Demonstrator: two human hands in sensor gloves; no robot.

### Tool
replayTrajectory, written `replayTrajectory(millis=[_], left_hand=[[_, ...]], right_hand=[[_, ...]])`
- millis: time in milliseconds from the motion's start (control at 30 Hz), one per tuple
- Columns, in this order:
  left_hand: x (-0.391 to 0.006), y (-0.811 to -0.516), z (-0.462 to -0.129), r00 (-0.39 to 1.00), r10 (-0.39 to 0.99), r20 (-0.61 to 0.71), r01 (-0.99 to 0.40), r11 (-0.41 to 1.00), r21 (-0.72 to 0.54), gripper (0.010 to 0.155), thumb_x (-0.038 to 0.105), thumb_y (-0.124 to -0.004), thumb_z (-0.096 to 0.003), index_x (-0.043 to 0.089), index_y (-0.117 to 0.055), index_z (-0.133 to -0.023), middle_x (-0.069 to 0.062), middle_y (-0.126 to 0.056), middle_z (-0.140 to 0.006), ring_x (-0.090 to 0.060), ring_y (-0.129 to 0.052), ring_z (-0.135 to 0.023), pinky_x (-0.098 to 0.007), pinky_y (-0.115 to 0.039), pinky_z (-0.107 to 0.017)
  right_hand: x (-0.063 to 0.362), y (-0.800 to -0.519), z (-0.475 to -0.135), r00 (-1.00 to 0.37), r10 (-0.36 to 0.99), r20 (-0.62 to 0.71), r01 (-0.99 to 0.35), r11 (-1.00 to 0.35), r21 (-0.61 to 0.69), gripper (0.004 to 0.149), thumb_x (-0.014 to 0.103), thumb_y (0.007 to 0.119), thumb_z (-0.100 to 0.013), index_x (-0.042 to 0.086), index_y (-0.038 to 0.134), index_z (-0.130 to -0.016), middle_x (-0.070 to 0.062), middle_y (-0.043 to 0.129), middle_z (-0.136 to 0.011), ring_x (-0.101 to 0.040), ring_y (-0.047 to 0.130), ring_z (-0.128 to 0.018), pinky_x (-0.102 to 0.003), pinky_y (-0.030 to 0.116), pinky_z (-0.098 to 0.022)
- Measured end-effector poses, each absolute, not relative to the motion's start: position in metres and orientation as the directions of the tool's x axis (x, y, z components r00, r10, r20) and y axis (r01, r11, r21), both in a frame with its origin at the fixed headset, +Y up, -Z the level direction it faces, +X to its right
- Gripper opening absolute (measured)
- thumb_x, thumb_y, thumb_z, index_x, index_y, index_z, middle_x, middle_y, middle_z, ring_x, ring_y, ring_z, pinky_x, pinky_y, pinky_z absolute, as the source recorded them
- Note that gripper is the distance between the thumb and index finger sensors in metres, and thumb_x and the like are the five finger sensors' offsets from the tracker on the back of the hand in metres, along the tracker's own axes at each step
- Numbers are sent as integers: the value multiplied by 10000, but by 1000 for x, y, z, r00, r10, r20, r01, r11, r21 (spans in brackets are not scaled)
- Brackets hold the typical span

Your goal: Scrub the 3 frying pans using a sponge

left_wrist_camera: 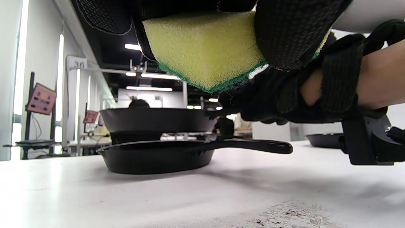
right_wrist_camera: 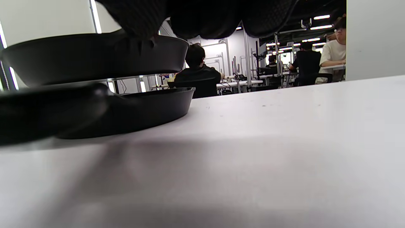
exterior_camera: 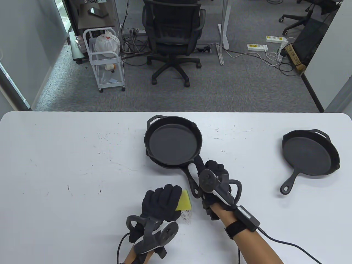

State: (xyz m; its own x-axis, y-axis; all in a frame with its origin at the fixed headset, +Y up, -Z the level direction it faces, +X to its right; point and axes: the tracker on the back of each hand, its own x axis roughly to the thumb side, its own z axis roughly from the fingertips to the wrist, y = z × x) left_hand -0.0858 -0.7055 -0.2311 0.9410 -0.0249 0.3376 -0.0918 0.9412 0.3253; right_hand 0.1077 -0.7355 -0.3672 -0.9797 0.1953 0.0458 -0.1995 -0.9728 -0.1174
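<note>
- The left hand point(exterior_camera: 161, 202) was near the table's point(exterior_camera: 68, 165) front edge; its fingers and thumb were curled round a yellow sponge point(exterior_camera: 183, 201), whose green scrubbing face pointed down, clear of the tabletop in the left wrist view point(left_wrist_camera: 202, 47).
- The right hand point(exterior_camera: 217, 178) was just right of the sponge; its fingers were curled round the handle of the upper pan point(exterior_camera: 172, 143) and held that pan lifted.
- The upper pan hung just above the lower pan point(left_wrist_camera: 158, 156), with a gap between the two showing in the left wrist view; the lower pan sat flat on the table, its handle point(exterior_camera: 191, 183) running toward the person between the two hands.
- A third pan point(exterior_camera: 309, 155) lay well apart on the table's right side, handle toward the front; neither hand touched it.
- Beyond the table stood an office chair point(exterior_camera: 173, 35) and a white wire cart point(exterior_camera: 106, 59) on grey carpet.
</note>
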Motion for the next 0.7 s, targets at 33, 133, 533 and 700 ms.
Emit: replayTrajectory(millis=[33,133,533,700], left_hand=[[-86,-705,-231,941,-28,336,-89,940,329,817,512,-860,-429,273,-564,-1153,-72,-677,-1170,-332,-804,-997,-613,-636,-751],[-86,-705,-230,942,-35,334,-85,937,339,815,513,-860,-429,275,-566,-1151,-68,-678,-1170,-331,-805,-997,-613,-637,-749],[-84,-704,-228,940,-53,338,-71,937,342,819,514,-859,-429,271,-563,-1153,-73,-678,-1170,-331,-805,-997,-613,-638,-749],[-84,-705,-228,939,-51,339,-72,938,339,820,514,-858,-430,266,-563,-1153,-75,-678,-1170,-333,-804,-997,-614,-636,-749]], right_hand=[[106,-739,-369,-977,209,38,-212,-972,-99,544,323,819,-442,421,685,-961,-81,779,-887,-326,824,-681,-574,715,-600],[103,-744,-372,-983,182,23,-184,-979,-86,545,324,817,-443,419,683,-962,-81,780,-887,-327,825,-679,-571,722,-591],[104,-761,-382,-964,265,29,-262,-961,85,555,363,779,-457,388,624,-989,-99,626,-1031,-361,758,-832,-553,720,-600],[137,-733,-369,-949,316,15,-316,-946,-73,695,526,756,-424,376,498,-1051,-80,520,-1118,-403,617,-998,-624,603,-680]])
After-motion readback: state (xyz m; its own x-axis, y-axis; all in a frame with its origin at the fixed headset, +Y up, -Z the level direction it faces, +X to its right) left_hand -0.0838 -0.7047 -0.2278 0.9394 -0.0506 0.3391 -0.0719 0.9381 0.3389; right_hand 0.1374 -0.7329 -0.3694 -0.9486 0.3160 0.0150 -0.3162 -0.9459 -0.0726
